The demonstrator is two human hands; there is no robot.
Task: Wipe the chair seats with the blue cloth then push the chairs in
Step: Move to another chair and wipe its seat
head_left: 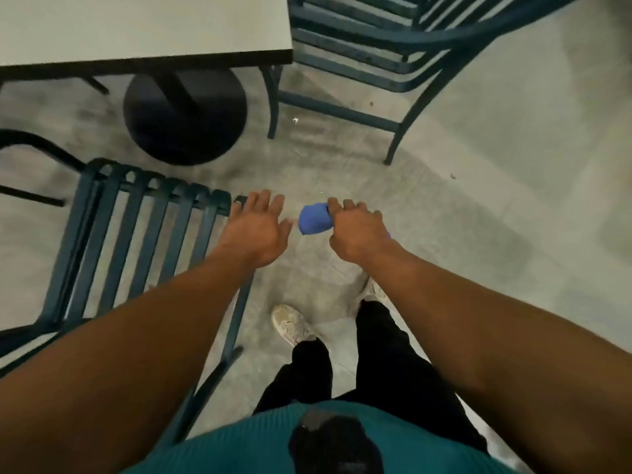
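Observation:
A dark teal slatted metal chair (136, 234) stands at my lower left, its seat slats running toward the table. My left hand (256, 230) hovers with fingers spread over the right edge of that seat, holding nothing. My right hand (355, 230) is closed around a bunched blue cloth (313, 218), which sticks out to the left of my fist above the floor. A second teal slatted chair (376, 53) stands at the upper right, beside the table corner.
A grey table (143, 29) with a dark edge fills the upper left, on a round black pedestal base (184, 118). Part of another dark chair frame (30, 148) shows at far left. The floor is grey concrete; my shoes and dark trousers are below.

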